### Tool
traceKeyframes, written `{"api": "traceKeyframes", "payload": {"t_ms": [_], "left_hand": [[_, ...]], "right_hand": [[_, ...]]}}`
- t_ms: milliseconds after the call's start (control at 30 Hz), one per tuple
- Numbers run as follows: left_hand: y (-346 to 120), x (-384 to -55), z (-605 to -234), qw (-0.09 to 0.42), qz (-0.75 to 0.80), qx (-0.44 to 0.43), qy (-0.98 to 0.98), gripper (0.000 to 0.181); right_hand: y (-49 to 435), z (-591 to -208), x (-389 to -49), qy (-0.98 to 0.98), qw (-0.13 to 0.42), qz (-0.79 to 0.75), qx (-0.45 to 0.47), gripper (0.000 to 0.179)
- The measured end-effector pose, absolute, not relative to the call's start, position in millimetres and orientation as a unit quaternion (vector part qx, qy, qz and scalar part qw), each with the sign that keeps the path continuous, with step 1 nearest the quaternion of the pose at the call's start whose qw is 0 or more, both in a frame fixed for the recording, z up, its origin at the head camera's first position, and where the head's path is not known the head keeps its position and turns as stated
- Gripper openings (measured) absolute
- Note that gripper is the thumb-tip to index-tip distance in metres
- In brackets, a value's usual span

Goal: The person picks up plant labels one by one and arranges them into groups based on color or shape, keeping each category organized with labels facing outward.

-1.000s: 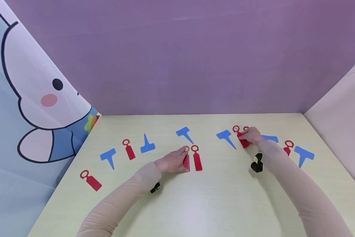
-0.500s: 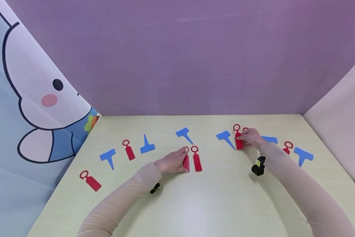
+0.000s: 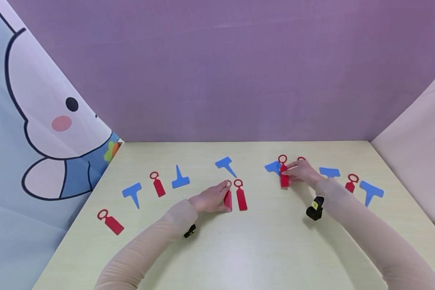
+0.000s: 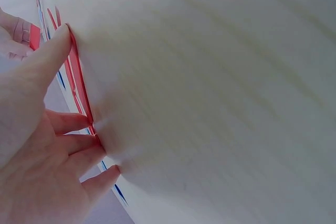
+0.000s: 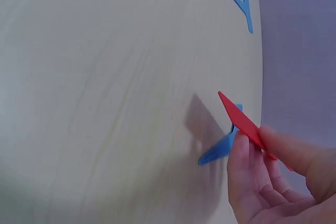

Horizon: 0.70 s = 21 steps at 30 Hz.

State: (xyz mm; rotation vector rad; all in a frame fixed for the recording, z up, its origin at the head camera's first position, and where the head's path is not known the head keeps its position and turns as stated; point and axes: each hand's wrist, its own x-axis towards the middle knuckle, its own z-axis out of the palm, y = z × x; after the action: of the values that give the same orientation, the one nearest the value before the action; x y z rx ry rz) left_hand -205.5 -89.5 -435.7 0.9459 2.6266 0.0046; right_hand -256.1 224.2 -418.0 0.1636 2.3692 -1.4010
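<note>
In the head view my left hand [image 3: 211, 198] spans a red plastic tag with a ring end [image 3: 228, 200] at the table's middle, thumb at its wide end and fingers by the ring. The left wrist view shows the thumb touching the tag's edge [image 4: 80, 85]. A second red ring tag [image 3: 241, 199] lies just to its right. Pinched between thumb and fingers of my right hand [image 3: 303, 172], another red ring tag [image 3: 284, 181] is raised off the table, its shadow below it. It partly covers a blue T-shaped tag [image 3: 272, 167]. Behind the right hand a red ring [image 3: 301, 158] peeks out.
On the pale table [image 3: 217, 257], blue T-shaped tags [image 3: 132, 192] and red ring tags [image 3: 114, 224] lie at the left. More lie at the right, including a blue T-shaped tag [image 3: 371, 190] beside the right forearm. A purple cloth wall [image 3: 217, 80] stands behind.
My right hand has lifted the red ring tag and carried it left, over the blue T-shaped tag, turning it more upright in view. The left hand stays put.
</note>
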Motion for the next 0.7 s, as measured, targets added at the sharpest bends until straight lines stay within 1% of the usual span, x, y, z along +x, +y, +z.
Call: {"api": "traceKeyframes", "payload": {"t_ms": [200, 700], "left_hand": [[-89, -205, -436, 0.173, -0.005, 0.336, 0.926, 0.081], [-89, -205, -435, 0.177, -0.001, 0.330, 0.927, 0.082]], "right_hand": [[213, -417, -249, 0.842, 0.210, -0.495, 0.040, 0.047], [189, -422, -240, 0.827, 0.219, -0.517, 0.026, 0.043]]}}
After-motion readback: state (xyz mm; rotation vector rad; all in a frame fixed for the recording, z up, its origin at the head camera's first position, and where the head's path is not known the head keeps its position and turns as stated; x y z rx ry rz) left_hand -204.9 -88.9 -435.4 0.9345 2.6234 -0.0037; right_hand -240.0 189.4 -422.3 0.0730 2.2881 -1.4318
